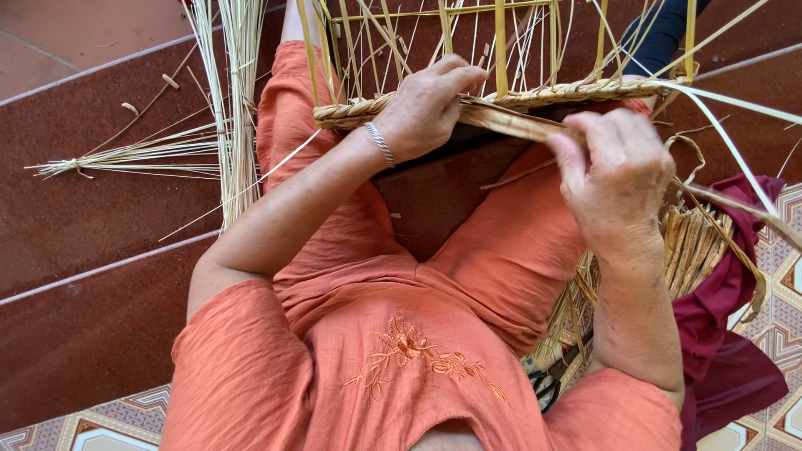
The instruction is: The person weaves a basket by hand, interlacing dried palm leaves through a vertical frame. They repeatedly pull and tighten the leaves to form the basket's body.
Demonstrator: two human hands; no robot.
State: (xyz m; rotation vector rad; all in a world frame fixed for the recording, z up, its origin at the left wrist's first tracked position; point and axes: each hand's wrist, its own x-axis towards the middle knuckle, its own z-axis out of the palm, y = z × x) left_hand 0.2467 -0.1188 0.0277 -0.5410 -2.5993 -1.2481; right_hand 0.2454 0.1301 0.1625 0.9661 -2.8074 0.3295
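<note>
A half-woven straw basket frame (535, 93) rests across my knees, with a braided rim and upright pale stakes rising away from me. My left hand (426, 104), with a silver bracelet on the wrist, grips the braided rim near its left end. My right hand (614, 171) pinches a flat brown straw strand (510, 125) that runs along just under the rim. Long loose strands trail off to the right of the frame.
I sit on dark red steps in orange clothes. A bundle of pale straw stalks (230, 108) lies on the step to my left. A heap of dried woven leaves (697, 242) and a dark red cloth (735, 334) sit at my right side, over patterned tiles.
</note>
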